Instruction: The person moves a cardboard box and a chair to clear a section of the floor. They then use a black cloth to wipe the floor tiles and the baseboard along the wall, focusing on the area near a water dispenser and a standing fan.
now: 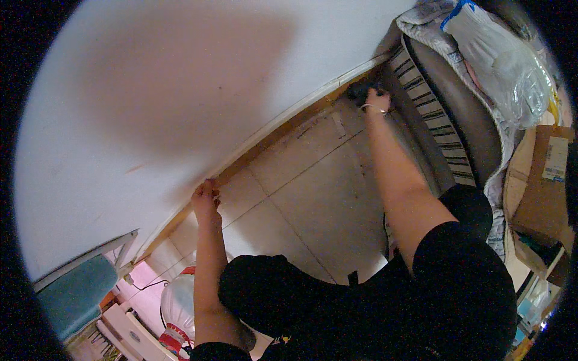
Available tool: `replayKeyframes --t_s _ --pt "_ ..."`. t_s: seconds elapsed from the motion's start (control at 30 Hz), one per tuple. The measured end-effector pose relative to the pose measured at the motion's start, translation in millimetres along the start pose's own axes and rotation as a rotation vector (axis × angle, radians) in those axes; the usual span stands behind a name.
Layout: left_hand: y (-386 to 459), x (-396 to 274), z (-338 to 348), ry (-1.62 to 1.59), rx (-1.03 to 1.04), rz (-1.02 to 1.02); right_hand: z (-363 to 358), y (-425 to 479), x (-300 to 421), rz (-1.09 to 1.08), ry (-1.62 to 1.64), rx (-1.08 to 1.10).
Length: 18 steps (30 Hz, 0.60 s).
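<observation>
My left hand (206,197) rests at the skirting along the foot of the white wall (180,90), its fingers curled; whether it grips anything is unclear. Farther along the same skirting (271,128), my right hand (378,100) reaches into the corner and touches a dark, bunched object (359,91). That object lies in shadow, so its kind and the grip on it cannot be made out. A pale band circles the right wrist. Between both arms shows the tiled floor (311,189).
A dark sofa (456,90) with a striped panel stands at the right, draped with cloth under a plastic bag (519,85). Below it is a cardboard box (537,180). At lower left are a teal-seated chair (79,293), a cable and a clear container (177,300) with red parts.
</observation>
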<state>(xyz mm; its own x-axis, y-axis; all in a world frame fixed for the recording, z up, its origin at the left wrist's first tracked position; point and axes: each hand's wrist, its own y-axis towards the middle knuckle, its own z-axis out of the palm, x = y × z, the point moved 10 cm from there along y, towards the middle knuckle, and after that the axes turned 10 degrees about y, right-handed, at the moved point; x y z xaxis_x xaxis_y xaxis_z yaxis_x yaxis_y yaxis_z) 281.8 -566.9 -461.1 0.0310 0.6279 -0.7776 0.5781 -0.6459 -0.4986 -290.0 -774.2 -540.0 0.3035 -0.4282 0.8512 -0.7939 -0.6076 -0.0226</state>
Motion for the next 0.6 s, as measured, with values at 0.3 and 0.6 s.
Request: replayKeyframes --t_s 0.3,0.6 --pt "-12.1 -13.1 19.2 0.031 -0.008 -0.053 -19.1 60.2 -111.7 0.113 -0.713 0.187" --pt "-21.8 -23.9 11.5 0.118 -0.023 -0.067 21.5 42.6 -82.7 0.033 -1.035 0.208"
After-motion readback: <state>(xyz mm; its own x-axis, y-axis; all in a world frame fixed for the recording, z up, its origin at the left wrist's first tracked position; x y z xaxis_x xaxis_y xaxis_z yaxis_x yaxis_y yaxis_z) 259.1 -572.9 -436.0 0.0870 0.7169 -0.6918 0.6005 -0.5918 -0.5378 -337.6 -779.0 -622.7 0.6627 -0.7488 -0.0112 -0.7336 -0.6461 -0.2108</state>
